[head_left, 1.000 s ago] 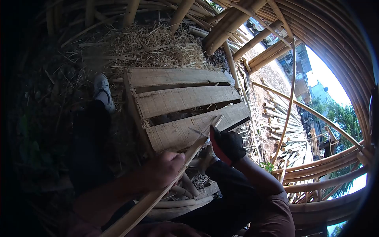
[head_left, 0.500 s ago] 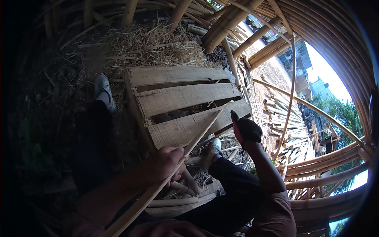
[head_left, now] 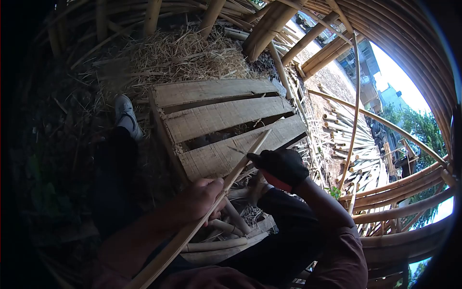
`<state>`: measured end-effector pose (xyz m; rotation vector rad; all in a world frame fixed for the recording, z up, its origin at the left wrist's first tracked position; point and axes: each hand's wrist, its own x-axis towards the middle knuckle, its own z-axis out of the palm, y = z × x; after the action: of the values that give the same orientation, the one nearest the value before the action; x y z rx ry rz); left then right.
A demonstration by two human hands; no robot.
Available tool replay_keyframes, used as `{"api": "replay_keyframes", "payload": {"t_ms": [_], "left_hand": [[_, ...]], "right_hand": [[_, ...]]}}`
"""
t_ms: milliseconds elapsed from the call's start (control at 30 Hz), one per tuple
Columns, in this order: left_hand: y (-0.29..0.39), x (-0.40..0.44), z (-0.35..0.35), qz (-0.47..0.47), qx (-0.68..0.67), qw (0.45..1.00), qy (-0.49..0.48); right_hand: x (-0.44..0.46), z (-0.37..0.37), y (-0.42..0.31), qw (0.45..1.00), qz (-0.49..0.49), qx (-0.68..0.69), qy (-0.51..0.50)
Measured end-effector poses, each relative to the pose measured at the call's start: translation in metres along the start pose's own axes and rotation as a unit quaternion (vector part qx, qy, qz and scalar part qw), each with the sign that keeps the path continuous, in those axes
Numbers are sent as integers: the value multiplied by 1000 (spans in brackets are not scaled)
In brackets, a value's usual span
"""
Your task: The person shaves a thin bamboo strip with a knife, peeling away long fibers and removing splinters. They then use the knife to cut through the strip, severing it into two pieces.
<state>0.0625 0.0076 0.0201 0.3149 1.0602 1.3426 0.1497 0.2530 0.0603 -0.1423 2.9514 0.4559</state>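
A long split bamboo strip (head_left: 242, 164) runs slantwise from my lap up over the wooden slatted crate (head_left: 226, 115). My left hand (head_left: 206, 197), bare, is closed around the strip near its middle. My right hand (head_left: 281, 168) wears a black glove with some red on it. Its fingers are curled beside the strip's upper part, the thumb side towards it. A thin blade, seemingly a knife (head_left: 237, 149), sticks out from the glove across the strip; its handle is hidden in the grip.
Straw and shavings (head_left: 183, 53) cover the ground behind the crate. Cut bamboo poles (head_left: 351, 135) lie in a pile at the right. Bamboo posts (head_left: 267, 31) and a curved bamboo frame (head_left: 399, 207) surround me. My shoe (head_left: 127, 115) is left of the crate.
My right hand has moved left and slightly down, from beyond the crate's right corner to the bamboo strip. My left hand keeps its hold on the strip in nearly the same place.
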Motion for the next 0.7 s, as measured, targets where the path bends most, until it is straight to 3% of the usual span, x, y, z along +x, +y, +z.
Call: {"api": "replay_keyframes", "payload": {"t_ms": [33, 100, 167, 233, 300, 333, 433, 467, 567, 633, 700], "left_hand": [[0, -1, 1, 4, 11, 1000, 1], [-1, -1, 0, 5, 38, 999, 8], [0, -2, 0, 9, 69, 997, 19], [-1, -6, 4, -8, 100, 994, 43], [0, -7, 3, -7, 105, 994, 42], [1, -6, 3, 2, 108, 993, 45], [-1, -5, 1, 11, 96, 995, 27], [0, -6, 2, 12, 99, 995, 26], [1, -4, 3, 21, 112, 992, 45], [-4, -1, 1, 24, 128, 990, 51], [0, -4, 2, 7, 114, 992, 46]], "right_hand": [[2, 12, 18, 998, 12, 51, 24], [8, 22, 27, 994, 84, 45, -51], [-3, 3, 4, 999, 8, 4, -33], [-11, -1, -16, 997, -56, 44, 9], [-7, 15, 1, 988, -59, 142, 28], [-6, 13, 5, 991, -39, 127, -7], [-2, 19, 27, 999, 10, 47, 9], [3, 19, 34, 995, 42, 94, -15], [-4, 3, 13, 997, 2, 19, -68], [-11, 7, -9, 968, -95, 180, 143], [-4, 21, 10, 983, -39, 169, 59]]}}
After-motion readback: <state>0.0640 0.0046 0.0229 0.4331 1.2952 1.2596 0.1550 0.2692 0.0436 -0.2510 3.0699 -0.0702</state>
